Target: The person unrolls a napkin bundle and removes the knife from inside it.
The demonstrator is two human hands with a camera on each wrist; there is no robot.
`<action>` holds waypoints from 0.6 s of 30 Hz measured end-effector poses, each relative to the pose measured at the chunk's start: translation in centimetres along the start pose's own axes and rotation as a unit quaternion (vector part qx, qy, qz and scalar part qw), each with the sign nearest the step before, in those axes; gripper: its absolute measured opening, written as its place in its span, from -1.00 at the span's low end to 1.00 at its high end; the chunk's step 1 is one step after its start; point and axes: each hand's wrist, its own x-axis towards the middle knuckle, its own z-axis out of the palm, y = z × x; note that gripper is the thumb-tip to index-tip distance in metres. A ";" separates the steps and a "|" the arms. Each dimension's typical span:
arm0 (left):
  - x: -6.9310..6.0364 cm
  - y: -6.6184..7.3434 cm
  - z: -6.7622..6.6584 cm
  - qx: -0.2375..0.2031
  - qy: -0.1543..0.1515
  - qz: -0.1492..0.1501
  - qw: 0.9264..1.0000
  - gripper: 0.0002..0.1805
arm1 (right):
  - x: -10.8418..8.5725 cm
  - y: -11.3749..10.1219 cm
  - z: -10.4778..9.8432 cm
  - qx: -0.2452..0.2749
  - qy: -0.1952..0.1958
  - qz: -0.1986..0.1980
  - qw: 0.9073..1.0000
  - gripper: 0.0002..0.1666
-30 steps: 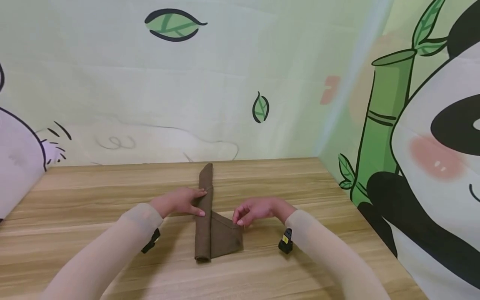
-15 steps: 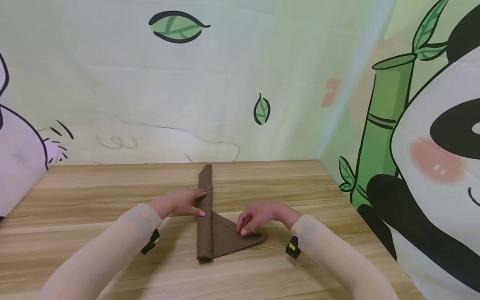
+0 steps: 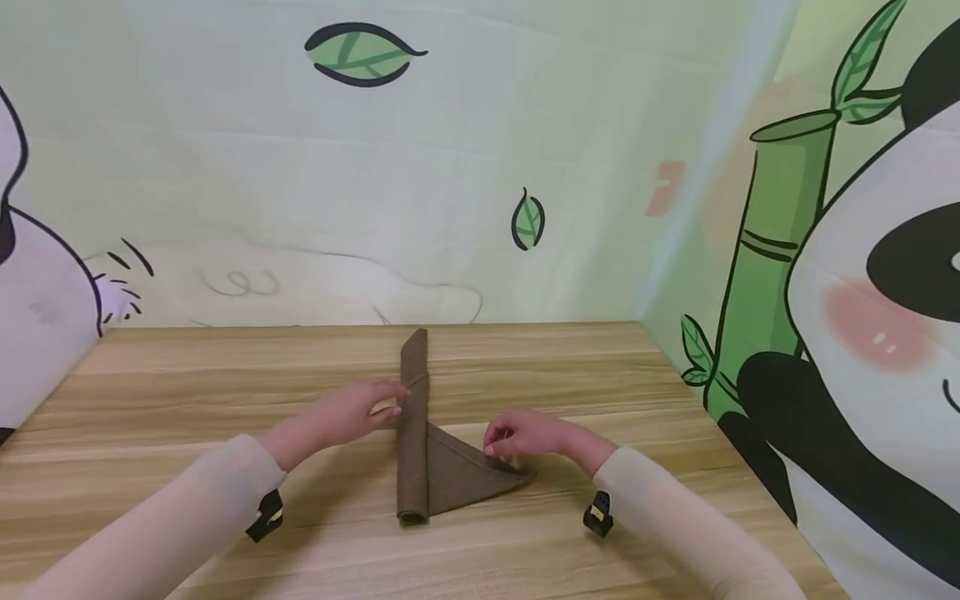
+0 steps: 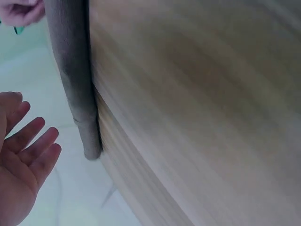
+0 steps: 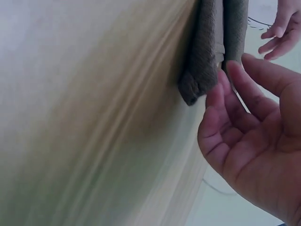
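Note:
A brown cloth (image 3: 412, 450) lies on the table, rolled into a long narrow tube with a flat triangular flap (image 3: 468, 475) spreading from its lower right side. My left hand (image 3: 348, 417) is at the left of the roll, fingertips close to its edge; the left wrist view shows the palm (image 4: 21, 165) with its fingers spread and nothing in them. Over the upper edge of the flap is my right hand (image 3: 536, 435), loosely bent. In the right wrist view its fingers (image 5: 218, 125) are beside the cloth's corner, thumb apart from them; whether they touch it I cannot tell.
The wood-grain table (image 3: 187, 392) meets a pale printed backdrop (image 3: 225, 167) at its far edge. On the right side stands a panel with a panda and bamboo print (image 3: 780, 250). Small black devices (image 3: 597, 514) are strapped at both wrists.
The flap's folded corner has come out to the right into a pointed tip. My right hand has shifted right and slightly down. My left hand has lifted off the roll and drawn left.

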 end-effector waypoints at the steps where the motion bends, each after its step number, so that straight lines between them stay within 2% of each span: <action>1: -0.2 0.3 0.0 0.000 0.009 0.008 1.000 -0.70 | 0.0 0.0 0.1 0.003 0.011 -0.001 1.000 -0.79; 5: -0.9 1.7 0.3 0.021 0.035 0.061 0.997 -0.76 | 0.0 -0.3 0.5 0.002 0.049 -0.006 0.999 -0.81; 8: -1.4 2.6 0.8 0.033 0.039 0.099 0.994 -0.77 | 0.1 -0.6 0.9 -0.022 0.071 -0.023 0.997 -0.77; 10: -1.7 3.0 1.1 0.042 0.030 0.113 0.992 -0.76 | 0.1 -0.8 1.2 -0.053 0.081 -0.047 0.994 -0.74; 13: -2.2 3.6 1.4 0.051 0.014 0.131 0.990 -0.74 | 0.0 -0.9 1.7 -0.114 0.092 -0.093 0.985 -0.68; 18: -2.9 4.3 1.6 0.049 -0.019 0.154 0.987 -0.70 | -0.4 -0.8 2.4 -0.189 0.077 -0.142 0.969 -0.56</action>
